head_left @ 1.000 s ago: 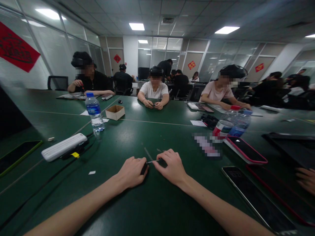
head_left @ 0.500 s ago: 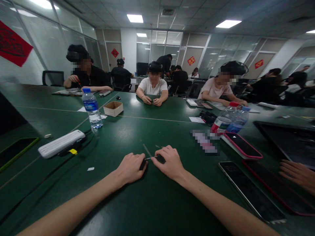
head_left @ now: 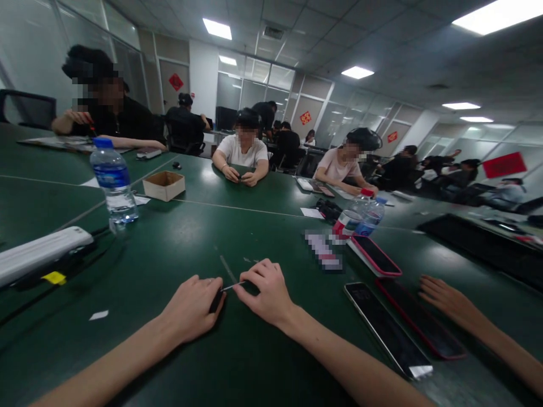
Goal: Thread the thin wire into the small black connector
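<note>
My left hand (head_left: 195, 305) is closed around a dark handle-like piece (head_left: 216, 302) just above the green table (head_left: 178, 373). From it a thin silvery rod (head_left: 230, 286) runs across to my right hand (head_left: 267, 291), whose thumb and fingers pinch its other end. Whether the dark piece and the rod are one tool is hard to make out, since my fingers cover much of both. Just beyond the hands, a narrow clear strip (head_left: 227, 267) lies on the tabletop.
At left stand a water bottle (head_left: 112, 183), an open cardboard box (head_left: 164, 186) and a white power strip-like case (head_left: 46, 251). Phones (head_left: 388, 328) and more bottles (head_left: 350, 217) are at right, near another person's hand (head_left: 449, 299). Several people sit across the table.
The view has turned rightward, so the table things appear farther left. My hands keep the same hold on the rod. The other person's hand at right shows more fully.
</note>
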`<move>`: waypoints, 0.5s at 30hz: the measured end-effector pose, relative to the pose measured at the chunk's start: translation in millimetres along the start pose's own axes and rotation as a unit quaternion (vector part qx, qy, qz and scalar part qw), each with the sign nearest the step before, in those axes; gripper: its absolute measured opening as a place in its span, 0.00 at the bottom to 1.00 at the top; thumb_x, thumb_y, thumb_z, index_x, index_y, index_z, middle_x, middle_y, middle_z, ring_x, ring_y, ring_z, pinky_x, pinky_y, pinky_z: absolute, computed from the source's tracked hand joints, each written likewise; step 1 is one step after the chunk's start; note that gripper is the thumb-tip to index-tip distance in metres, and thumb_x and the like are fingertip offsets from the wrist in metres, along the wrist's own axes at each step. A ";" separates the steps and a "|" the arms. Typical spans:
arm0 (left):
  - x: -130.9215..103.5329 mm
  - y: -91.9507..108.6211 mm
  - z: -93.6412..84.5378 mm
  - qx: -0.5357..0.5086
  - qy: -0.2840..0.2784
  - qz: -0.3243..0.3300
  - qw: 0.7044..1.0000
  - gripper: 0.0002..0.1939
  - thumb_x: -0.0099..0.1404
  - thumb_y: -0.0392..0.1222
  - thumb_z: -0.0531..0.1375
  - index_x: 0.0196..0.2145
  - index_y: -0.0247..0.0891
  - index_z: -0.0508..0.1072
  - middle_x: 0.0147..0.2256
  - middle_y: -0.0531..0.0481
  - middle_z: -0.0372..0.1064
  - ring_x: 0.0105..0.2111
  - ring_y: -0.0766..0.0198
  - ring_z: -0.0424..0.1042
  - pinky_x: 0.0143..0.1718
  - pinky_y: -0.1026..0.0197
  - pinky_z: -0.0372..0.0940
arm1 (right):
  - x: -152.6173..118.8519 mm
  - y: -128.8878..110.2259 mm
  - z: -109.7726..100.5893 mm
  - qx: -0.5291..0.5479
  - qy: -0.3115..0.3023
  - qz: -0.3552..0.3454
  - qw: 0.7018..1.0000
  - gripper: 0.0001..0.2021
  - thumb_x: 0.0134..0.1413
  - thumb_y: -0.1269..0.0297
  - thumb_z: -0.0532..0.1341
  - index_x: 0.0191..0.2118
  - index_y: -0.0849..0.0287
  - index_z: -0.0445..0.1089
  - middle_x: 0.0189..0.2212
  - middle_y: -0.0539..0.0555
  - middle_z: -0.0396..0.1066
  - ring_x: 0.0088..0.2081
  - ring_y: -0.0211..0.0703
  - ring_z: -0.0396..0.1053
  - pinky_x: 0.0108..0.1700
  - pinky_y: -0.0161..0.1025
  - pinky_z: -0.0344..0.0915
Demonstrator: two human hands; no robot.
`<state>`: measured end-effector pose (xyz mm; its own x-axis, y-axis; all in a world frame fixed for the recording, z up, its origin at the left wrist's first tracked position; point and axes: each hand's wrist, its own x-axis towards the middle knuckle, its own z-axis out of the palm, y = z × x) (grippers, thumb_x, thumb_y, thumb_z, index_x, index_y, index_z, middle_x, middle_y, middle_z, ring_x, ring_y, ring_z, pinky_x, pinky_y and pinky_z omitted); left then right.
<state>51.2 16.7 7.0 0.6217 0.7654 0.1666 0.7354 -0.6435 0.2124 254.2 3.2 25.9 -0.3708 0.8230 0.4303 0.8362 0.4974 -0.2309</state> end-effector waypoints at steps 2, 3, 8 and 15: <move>-1.9 0.0 0.9 -0.010 0.001 0.003 1.000 0.12 0.69 0.43 0.45 0.36 0.38 0.66 0.34 0.46 0.71 0.32 0.57 0.70 0.36 0.55 0.58 | -0.7 0.5 0.7 0.005 0.004 -0.006 1.000 0.12 0.56 0.53 0.59 0.36 0.55 0.73 0.34 0.53 0.71 0.40 0.44 0.61 0.39 0.41 0.52; -2.9 0.1 1.3 -0.014 0.001 0.003 1.000 0.12 0.69 0.43 0.45 0.36 0.38 0.66 0.34 0.46 0.71 0.32 0.57 0.70 0.36 0.54 0.57 | -1.0 0.5 0.9 0.005 0.007 -0.008 1.000 0.12 0.56 0.53 0.59 0.36 0.55 0.73 0.33 0.53 0.71 0.39 0.44 0.61 0.39 0.41 0.52; -5.3 0.3 1.9 -0.035 0.005 -0.010 0.999 0.13 0.69 0.43 0.45 0.36 0.38 0.66 0.34 0.46 0.71 0.33 0.57 0.69 0.37 0.54 0.57 | -1.6 -0.5 0.2 -0.001 0.008 -0.006 1.000 0.12 0.56 0.53 0.59 0.35 0.55 0.73 0.33 0.52 0.71 0.39 0.44 0.61 0.38 0.41 0.52; -4.0 2.4 -1.7 -0.072 -0.002 -0.028 0.997 0.15 0.70 0.46 0.44 0.35 0.38 0.66 0.32 0.47 0.71 0.31 0.58 0.68 0.36 0.54 0.57 | -1.6 -2.3 -3.3 -0.013 -0.011 0.001 1.000 0.12 0.58 0.52 0.57 0.36 0.54 0.73 0.35 0.53 0.71 0.40 0.44 0.61 0.39 0.41 0.52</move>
<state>50.0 12.1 8.5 0.5825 0.7994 0.1471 0.7223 -0.5921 0.3572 254.2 -0.1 28.5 -0.3769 0.8305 0.4101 0.8473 0.4881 -0.2096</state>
